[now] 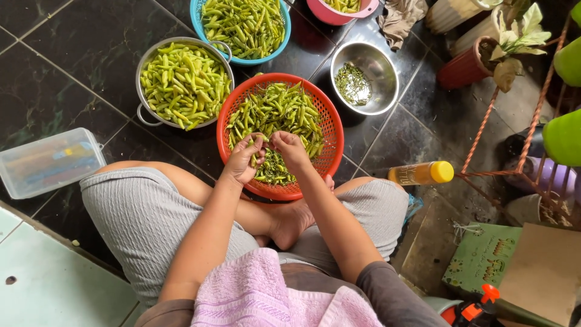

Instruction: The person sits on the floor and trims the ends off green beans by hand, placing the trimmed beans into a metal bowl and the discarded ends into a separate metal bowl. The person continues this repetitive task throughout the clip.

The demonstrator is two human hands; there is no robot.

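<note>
While the person sits cross-legged on the dark tiled floor [66,66], both hands work over the orange basket [331,130] that rests against the shins. The left hand [245,158] is curled, its fingertips pinching a green chili [259,145] at the near middle of the basket. The right hand [289,148] sits just beside it, fingers drawn together on what looks like the same chili or its stem (which of the two I cannot tell, the fingers hide it). Under the hands lies a heap of green chilies [284,112] filling the far half of the basket, with thin dark stems [275,171] gathered in the near part.

Beyond the basket to the left stands a steel colander [141,75] full of lighter yellow-green chilies, touching the orange rim. Behind that is a blue basket [198,21] of green chilies, and a pink bowl [330,15] at the top edge. A steel bowl [384,69] to the right holds a small pile of stems. A clear plastic box [48,162] lies on the floor at the left, well apart from the hands, and a bottle with a yellow cap [423,173] lies on its side near the right knee. A pink towel [260,293] covers the lap.
</note>
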